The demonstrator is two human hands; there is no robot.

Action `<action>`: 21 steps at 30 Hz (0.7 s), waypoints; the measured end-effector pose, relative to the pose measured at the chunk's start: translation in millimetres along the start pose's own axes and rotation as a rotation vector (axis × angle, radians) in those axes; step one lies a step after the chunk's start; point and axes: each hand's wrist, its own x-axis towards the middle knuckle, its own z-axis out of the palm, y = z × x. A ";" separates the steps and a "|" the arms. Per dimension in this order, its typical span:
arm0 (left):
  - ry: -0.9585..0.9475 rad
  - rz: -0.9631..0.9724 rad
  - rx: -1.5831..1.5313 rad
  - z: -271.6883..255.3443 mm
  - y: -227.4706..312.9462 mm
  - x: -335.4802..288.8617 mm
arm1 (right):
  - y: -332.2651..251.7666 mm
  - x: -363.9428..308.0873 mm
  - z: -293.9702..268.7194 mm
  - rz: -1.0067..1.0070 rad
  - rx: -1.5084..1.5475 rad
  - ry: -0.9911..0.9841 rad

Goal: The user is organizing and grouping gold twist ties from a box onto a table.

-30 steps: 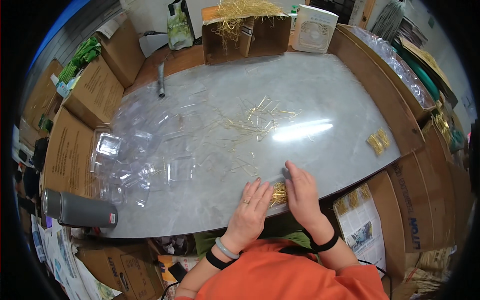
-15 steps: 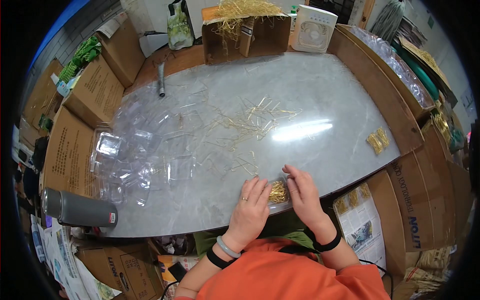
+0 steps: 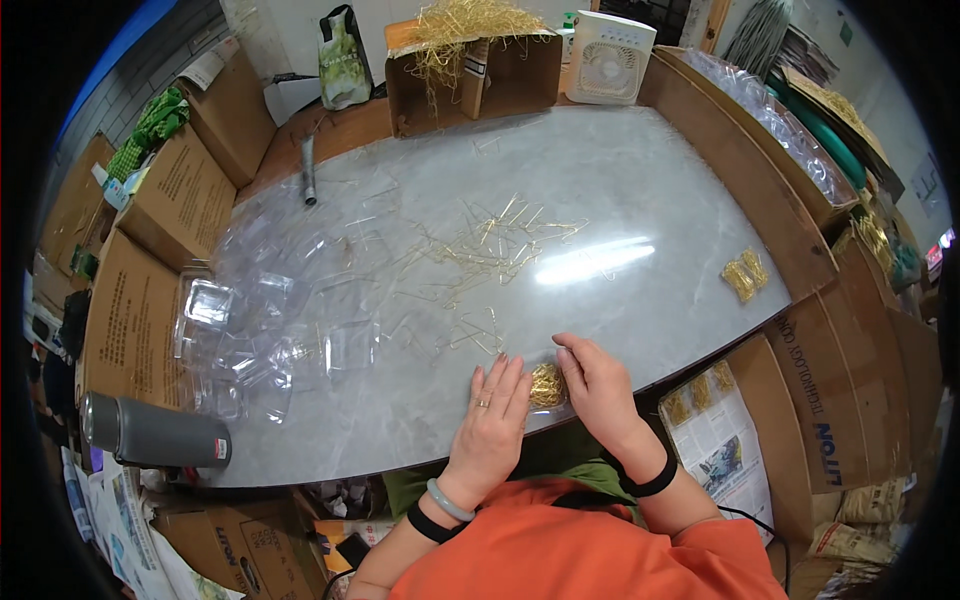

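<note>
1. Head view, setting: grey marble table (image 3: 640, 190) ringed by cardboard boxes (image 3: 180, 195); a white fan (image 3: 608, 42) and an open box of straw (image 3: 470, 55) stand at its far edge.
2. Head view, table left: a heap of clear plastic shells (image 3: 270, 320) lies on the near-left part of the table; a grey cylinder flask (image 3: 155, 432) lies on its side at the near-left corner.
3. Head view, table centre: loose gold pins (image 3: 490, 245) are scattered over the middle of the table, well apart from a small stack of gold packs (image 3: 745, 275) near the right edge.
4. Head view, hands: the left hand (image 3: 495, 410) lies flat, fingers spread and pressed onto the table, touching the left side of a small clear packet of gold pins (image 3: 546, 385).
5. Head view, hands: the right hand (image 3: 595, 385) curls over the packet's right side, fingertips pinching its upper edge. The packet sits between both hands at the near table edge.
6. Head view, wrists: the left wrist wears a pale bangle (image 3: 448, 500) and a black band; orange sleeves fill the lower edge.
</note>
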 end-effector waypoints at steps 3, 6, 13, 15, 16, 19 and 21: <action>0.009 0.008 0.003 0.2 -0.3 0.5 | -2.8 1.0 2.6 -0.045 -0.106 -0.006; 0.011 0.006 -0.023 0.7 -2.0 -0.2 | -9.4 -0.4 0.6 -0.071 -0.243 -0.050; 0.033 0.001 -0.081 -2.5 -1.6 0.3 | 0.4 0.7 6.2 -0.040 0.057 0.067; 0.034 -0.011 -0.105 -2.2 -2.6 0.0 | -16.4 -1.9 7.5 -0.063 -0.101 0.062; 0.030 -0.015 -0.101 -1.9 -3.2 -0.7 | -22.5 -3.7 8.3 -0.074 -0.180 0.060; 0.024 -0.019 -0.102 -1.9 -3.2 -0.9 | -18.0 -6.2 11.4 -0.038 -0.135 0.042; 0.021 -0.025 -0.111 -2.0 -3.1 -1.9 | -9.1 -1.2 6.8 0.009 -0.038 0.077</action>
